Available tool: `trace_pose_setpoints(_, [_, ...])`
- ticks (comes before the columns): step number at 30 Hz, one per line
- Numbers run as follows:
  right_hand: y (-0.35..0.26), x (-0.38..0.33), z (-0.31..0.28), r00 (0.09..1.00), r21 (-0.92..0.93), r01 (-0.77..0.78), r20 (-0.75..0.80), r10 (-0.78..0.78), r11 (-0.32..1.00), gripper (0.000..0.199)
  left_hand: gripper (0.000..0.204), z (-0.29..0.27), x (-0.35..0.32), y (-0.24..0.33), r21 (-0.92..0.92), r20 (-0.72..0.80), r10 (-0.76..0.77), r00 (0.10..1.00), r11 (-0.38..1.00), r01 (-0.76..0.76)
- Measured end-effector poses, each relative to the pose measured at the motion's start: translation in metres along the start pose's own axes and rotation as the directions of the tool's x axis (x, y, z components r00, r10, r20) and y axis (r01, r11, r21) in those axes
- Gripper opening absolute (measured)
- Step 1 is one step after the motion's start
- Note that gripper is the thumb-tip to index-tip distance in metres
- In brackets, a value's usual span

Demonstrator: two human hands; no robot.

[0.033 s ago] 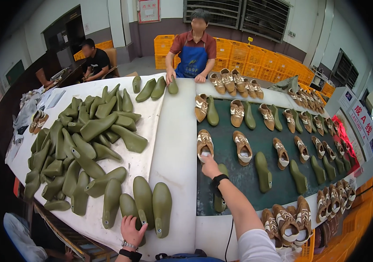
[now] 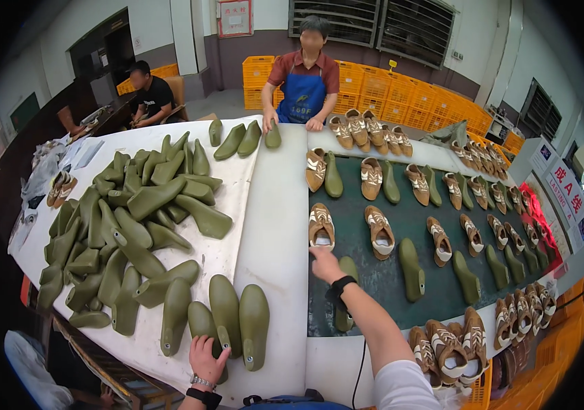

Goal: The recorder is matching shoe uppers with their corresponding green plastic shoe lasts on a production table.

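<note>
My left hand is at the near table edge, closed over the lower end of an olive-green shoe last. Two more lasts, a middle one and a right one, lie beside it. My right hand reaches over the dark green belt with its index finger stretched out and nothing seen in it. Its fingertip is just below the heel of a brown sneaker with white stripes, whose toe points away from me. A green last lies partly hidden under my right forearm.
A large heap of green lasts covers the white sheet on the left. Sneakers and lasts stand in rows along the dark belt. A co-worker in a blue apron touches a last across the table. Orange crates line the wall.
My right hand has drawn back slightly toward me from the heel of the brown sneaker, showing more of its white inside. My left hand stays on the last.
</note>
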State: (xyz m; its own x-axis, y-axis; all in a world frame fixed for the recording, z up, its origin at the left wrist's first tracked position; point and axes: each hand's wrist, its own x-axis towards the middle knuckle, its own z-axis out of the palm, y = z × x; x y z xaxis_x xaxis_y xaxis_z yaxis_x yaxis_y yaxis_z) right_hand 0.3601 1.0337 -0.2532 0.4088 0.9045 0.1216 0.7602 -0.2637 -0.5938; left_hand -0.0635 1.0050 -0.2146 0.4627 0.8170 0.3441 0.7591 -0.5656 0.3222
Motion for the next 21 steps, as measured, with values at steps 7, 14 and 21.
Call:
trace_pose_setpoints(7, [-0.159, -0.103, 0.050, 0.779, 0.165, 0.279, 0.538, -0.324, 0.946, 0.067, 0.042, 0.018, -0.003, -0.024, -0.318, -0.062, -0.231, 0.971, 0.927, 0.201])
trace_pose_setpoints(14, [-0.224, -0.145, 0.087, 0.891, -0.061, 0.085, 0.452, -0.048, 0.995, 0.084, 0.066, 0.035, 0.005, -0.046, -0.320, 0.165, -0.334, 0.928, 0.872, 0.371])
trace_pose_setpoints(21, [-0.174, -0.173, 0.069, 0.903, 0.071, 0.213, 0.368, -0.224, 0.974, 0.080, 0.065, 0.027, -0.015, 0.003, -0.376, 0.274, -0.231, 0.934, 0.868, 0.325])
